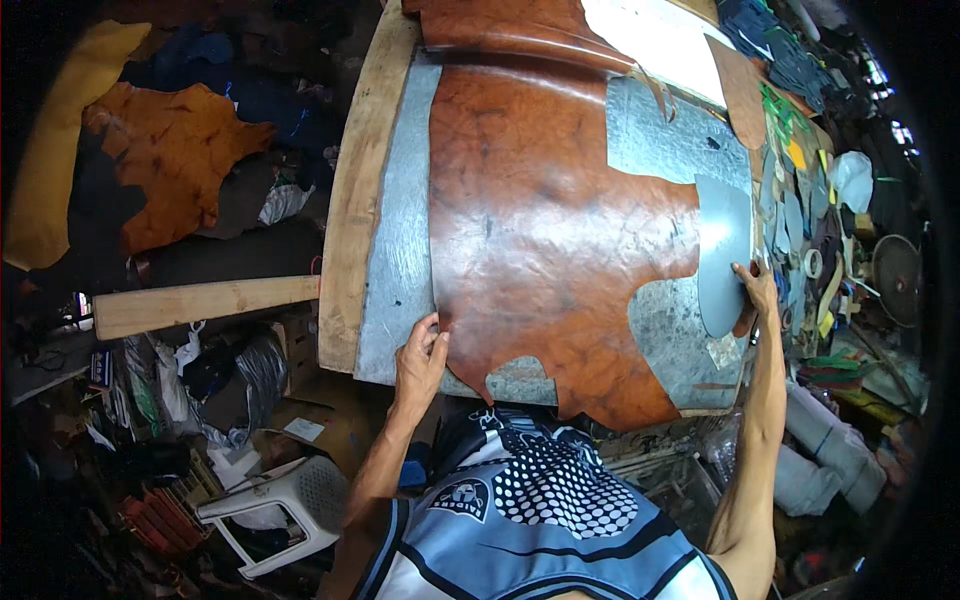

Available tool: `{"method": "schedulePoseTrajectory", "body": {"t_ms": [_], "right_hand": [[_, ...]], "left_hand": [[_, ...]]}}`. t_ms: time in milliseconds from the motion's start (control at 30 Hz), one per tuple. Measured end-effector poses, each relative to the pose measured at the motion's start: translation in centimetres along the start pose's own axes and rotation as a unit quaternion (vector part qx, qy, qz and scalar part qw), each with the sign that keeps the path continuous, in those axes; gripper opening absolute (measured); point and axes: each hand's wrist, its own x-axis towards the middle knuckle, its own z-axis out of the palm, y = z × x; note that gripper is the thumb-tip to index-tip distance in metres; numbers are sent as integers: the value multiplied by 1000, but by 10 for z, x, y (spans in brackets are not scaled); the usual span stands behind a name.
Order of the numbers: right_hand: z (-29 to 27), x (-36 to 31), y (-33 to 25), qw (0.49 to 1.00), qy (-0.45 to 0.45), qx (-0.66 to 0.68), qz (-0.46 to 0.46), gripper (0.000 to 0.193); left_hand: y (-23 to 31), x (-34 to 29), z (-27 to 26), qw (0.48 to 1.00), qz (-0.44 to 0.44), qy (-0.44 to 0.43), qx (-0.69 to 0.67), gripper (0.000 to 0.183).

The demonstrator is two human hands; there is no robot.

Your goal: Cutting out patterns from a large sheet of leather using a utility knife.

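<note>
A large reddish-brown leather hide lies spread over a grey metal-topped table, its lower edge irregular and cut out in places. At its lower left edge is my left hand, with curled fingers and the thumb pinching the leather's border. My right hand grips the right edge of a smooth grey sheet with a rounded lower end, like a pattern piece. This sheet overlaps the hide's right side. Under my right hand a bit of brown material shows, mostly hidden.
The table's metal top has a wooden border on the left. A wooden plank juts out leftward. White sheet material and a brown strip lie at the far right. A white plastic stool stands lower left. Scraps and a tape roll crowd the right.
</note>
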Motion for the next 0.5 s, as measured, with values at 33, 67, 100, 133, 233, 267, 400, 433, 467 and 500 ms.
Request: {"method": "schedulePoseTrajectory", "body": {"t_ms": [33,67,100,133,233,267,400,433,467,500], "right_hand": [[5,4,-7,1000,-4,6,-2,77],[-13,-1,-2,1000,-2,12,0,76],[-21,-5,4,1000,-4,28,1,75],[-15,6,33,997,-11,71,-7,77],[4,34,17,994,-68,77,24,88],[-8,34,18,990,-80,100,54,90],[-6,36,19,996,-30,66,49,93],[-7,34,19,996,-38,65,49,94],[-10,34,10,996,-41,66,52,94],[-17,33,-6,993,-71,57,80,94]], "left_hand": [[-4,1,-2,1000,-2,4,6,40],[-4,9,0,1000,-12,-28,5,43],[-3,12,0,998,-23,-55,15,46],[0,14,-1,997,-21,-70,13,46],[16,9,-12,993,-98,-70,-17,57],[16,12,-14,992,-85,-90,-10,58],[16,25,-17,990,-64,-126,18,60],[16,27,-16,989,-63,-132,19,60],[15,27,-17,990,-57,-131,22,60],[14,24,-17,990,-54,-127,26,60]]}}
